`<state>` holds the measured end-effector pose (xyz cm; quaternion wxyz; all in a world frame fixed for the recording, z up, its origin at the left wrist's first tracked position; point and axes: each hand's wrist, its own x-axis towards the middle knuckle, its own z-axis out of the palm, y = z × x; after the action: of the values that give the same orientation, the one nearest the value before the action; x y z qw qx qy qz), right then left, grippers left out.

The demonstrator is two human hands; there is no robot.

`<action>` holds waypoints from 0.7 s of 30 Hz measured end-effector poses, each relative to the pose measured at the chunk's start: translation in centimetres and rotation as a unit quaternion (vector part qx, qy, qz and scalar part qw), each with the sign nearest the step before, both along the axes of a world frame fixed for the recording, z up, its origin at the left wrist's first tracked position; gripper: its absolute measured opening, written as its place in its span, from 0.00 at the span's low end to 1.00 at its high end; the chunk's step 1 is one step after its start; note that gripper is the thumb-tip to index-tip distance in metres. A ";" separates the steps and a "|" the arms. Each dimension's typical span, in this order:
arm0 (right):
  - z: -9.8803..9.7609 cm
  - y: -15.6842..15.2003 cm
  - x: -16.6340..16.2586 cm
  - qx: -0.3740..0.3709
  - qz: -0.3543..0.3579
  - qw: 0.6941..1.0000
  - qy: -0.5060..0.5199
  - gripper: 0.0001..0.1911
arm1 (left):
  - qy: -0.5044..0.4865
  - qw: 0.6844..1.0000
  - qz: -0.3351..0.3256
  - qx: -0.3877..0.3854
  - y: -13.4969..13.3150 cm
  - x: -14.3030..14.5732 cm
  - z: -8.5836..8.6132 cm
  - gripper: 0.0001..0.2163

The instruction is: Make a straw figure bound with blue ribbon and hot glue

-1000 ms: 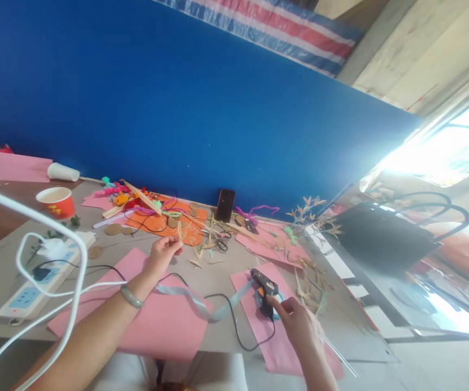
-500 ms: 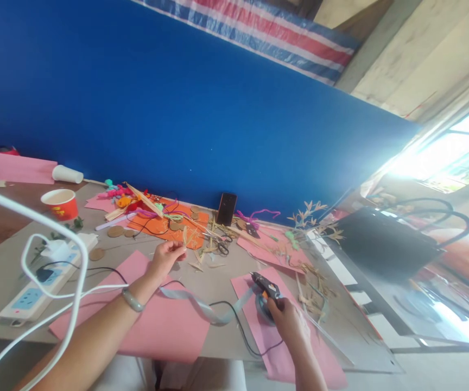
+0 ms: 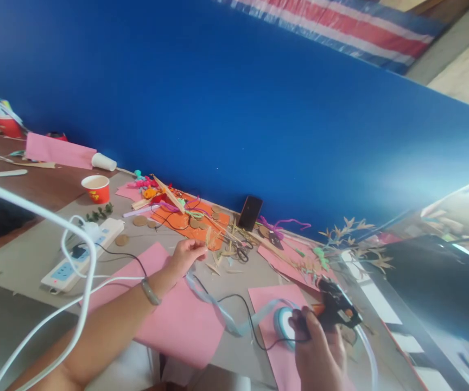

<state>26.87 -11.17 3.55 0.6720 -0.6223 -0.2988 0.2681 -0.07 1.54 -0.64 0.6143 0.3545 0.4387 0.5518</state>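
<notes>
Far left: red cup [image 3: 7,127] of pens on a brown surface. Right of that, red paper cup [image 3: 97,189], smooth, yellow print, open top. Nearer, power strip [image 3: 65,271]: long white plastic bar, blue socket faces, plugs in. Thick glossy white cable [image 3: 90,271] loops in front.

Pink sheet [image 3: 177,331] lies flat under the left forearm, matt, straight-edged. Left hand [image 3: 188,254] is pinched on a dried sprig [image 3: 209,237], thumb against fingers. Sprig sits mid-table, raised at the fingertips: straw-coloured, thin, pointed, papery. Fine detail too small to read.

Behind it, orange sheet [image 3: 169,221] under scraps, fuzzy coloured stems and flat round brown discs. Dark phone [image 3: 250,213] leans on the smooth blue panel [image 3: 218,108]. Black-handled scissors [image 3: 242,255] lie just nearer, among dry straw bits.

Satiny pale-blue ribbon [image 3: 234,326] snakes right to its round roll.

Near right: right hand [image 3: 319,350] is closed around the glue gun [image 3: 340,307], held up, black plastic body, orange trigger, motion-blurred. Thin black cord runs to that hand. Pale translucent rod [image 3: 369,353] by its rear; can't tell if it's inserted.
</notes>
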 end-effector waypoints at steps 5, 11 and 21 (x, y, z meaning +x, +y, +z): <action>1.4 1.0 -4.6 0.001 0.172 0.985 0.014 0.18 | 0.003 1.000 0.003 -0.003 -0.1 0.0 0.2 0.12; 1.2 2.0 -7.3 -0.068 0.255 0.955 -0.132 0.16 | 0.005 1.000 -0.002 0.003 -0.3 0.2 0.0 0.12; -0.1 3.2 -9.6 -0.110 0.345 0.915 -0.179 0.17 | 0.014 1.000 -0.016 0.003 -1.0 0.7 0.6 0.09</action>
<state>17.29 -7.92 3.46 0.3999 -0.5885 -0.5789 0.3983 0.60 0.55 -0.01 0.6158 0.3711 0.4399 0.5382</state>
